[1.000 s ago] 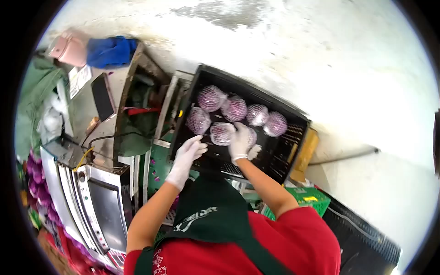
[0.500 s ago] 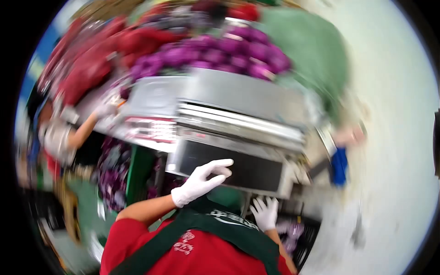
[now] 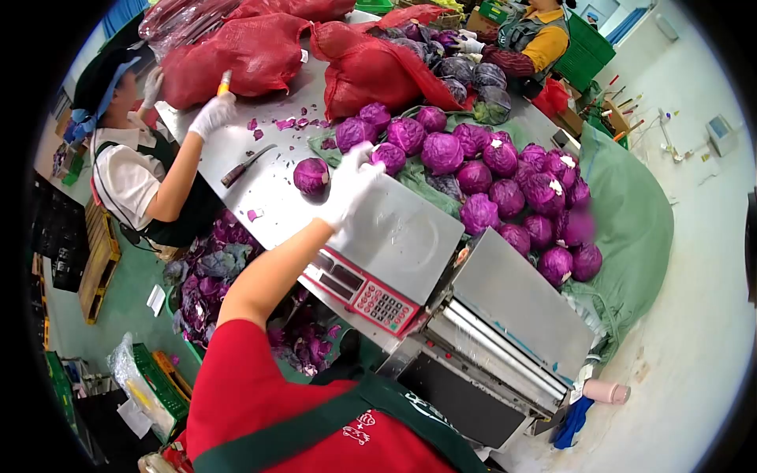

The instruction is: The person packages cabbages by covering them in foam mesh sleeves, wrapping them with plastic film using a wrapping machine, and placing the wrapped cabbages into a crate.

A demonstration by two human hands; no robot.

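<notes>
My left hand (image 3: 351, 185), in a white glove, reaches over the steel top of a weighing scale (image 3: 410, 236). Its fingers are stretched out beside a small purple cabbage (image 3: 388, 158); whether they touch it I cannot tell. Another cabbage (image 3: 311, 176) lies alone on the steel table (image 3: 260, 201), left of the hand. Beyond my fingers, many purple cabbages (image 3: 473, 177) are heaped on green cloth (image 3: 631, 229). A knife (image 3: 247, 165) rests on the table among leaf scraps. My right hand is out of view.
A wrapping machine (image 3: 520, 307) stands right of the scale. At the left, a co-worker (image 3: 130, 169) holds a yellow-handled tool near red mesh sacks (image 3: 236, 63). Another co-worker (image 3: 536, 39) is at the far side. Purple leaves (image 3: 213, 272) fill a container below the table.
The view has swung from the black crate of wrapped cabbages to the table. My left hand has moved out over the scale towards the cabbages; my right hand has left the view.
</notes>
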